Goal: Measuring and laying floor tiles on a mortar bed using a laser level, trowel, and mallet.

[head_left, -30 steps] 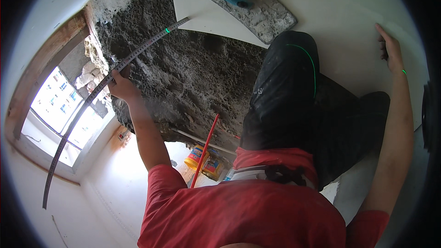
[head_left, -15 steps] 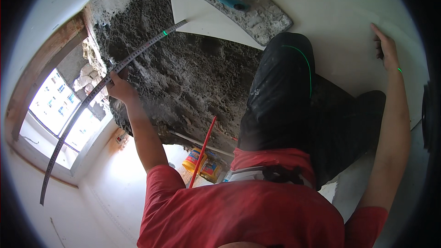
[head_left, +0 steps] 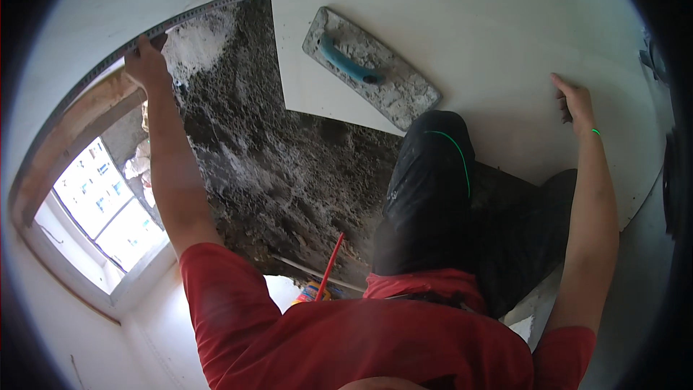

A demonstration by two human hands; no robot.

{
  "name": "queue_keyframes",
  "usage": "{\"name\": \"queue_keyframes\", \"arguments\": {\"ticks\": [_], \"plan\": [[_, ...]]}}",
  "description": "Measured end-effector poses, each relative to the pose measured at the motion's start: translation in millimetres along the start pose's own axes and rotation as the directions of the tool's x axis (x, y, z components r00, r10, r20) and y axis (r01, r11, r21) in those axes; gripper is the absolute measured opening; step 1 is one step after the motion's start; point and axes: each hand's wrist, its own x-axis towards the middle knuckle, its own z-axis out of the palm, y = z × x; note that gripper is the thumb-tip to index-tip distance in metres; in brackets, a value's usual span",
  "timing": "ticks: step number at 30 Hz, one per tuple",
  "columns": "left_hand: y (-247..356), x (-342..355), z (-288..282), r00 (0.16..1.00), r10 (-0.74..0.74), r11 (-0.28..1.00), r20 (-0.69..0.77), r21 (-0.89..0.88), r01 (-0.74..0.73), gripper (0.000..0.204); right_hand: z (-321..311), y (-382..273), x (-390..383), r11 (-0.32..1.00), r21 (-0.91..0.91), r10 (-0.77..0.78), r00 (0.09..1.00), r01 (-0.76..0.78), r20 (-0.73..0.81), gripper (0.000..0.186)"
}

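My left hand [head_left: 146, 61] grips a long steel measuring strip [head_left: 206, 11], held along the foot of the white wall at upper left, its far end reaching a white tile or board [head_left: 520, 22]. My right hand [head_left: 570, 101] rests on or just over that white surface, index finger extended, other fingers loosely curled, holding nothing. A mortar-caked rectangular trowel [head_left: 401, 94] with a teal handle lies on the white surface, beside my raised knee [head_left: 437, 155]. Rough dark mortar [head_left: 274, 166] spreads between my left arm and the knee. Thin green light lines cross the strip, knee and right wrist.
A window opening [head_left: 101, 195] with a wooden frame [head_left: 97, 105] and rubble at its edge is at left. White walls [head_left: 86, 0] curve round it. A red rod [head_left: 330, 256], a pale pipe [head_left: 296, 263] and a partly hidden yellow container [head_left: 309, 291] lie behind my body.
My left hand has carried the steel strip up toward the wall's foot. The trowel, knee and right hand now appear lower in the picture, as the view has shifted.
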Motion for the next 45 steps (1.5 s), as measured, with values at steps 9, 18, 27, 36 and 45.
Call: {"name": "queue_keyframes", "arguments": {"ticks": [9,18,27,36,45], "plan": [[8.2,42.4,72.1,0.991,-0.033,0.997,0.133,-0.058,0.041,0.026,-2.9,-7.4,-3.0,1.0,-0.008,0.006,1.0,-0.006,0.007,0.058],[-15.1,56.1,55.1,0.986,-0.095,0.992,0.139,-0.072,0.106,0.023,2.1,-7.4,-3.4,1.0,0.003,-0.002,1.0,0.002,0.015,0.058],[-31.7,59.4,43.4,0.987,-0.107,0.985,0.118,-0.125,0.121,0.023,0.8,-7.7,-2.0,1.0,0.006,-0.007,1.0,0.007,0.01,0.057],[-75.3,69.4,47.7,0.999,-0.044,0.988,-0.001,0.148,0.044,0.041,-3.7,5.7,4.7,0.997,0.073,-0.011,1.0,0.009,0.017,0.05],[103.3,-149.5,-41.5,0.985,-0.155,0.982,0.074,-0.093,0.162,0.048,-32.4,-9.6,-26.6,0.991,0.068,-0.107,0.992,0.111,-0.061,0.04]]}}
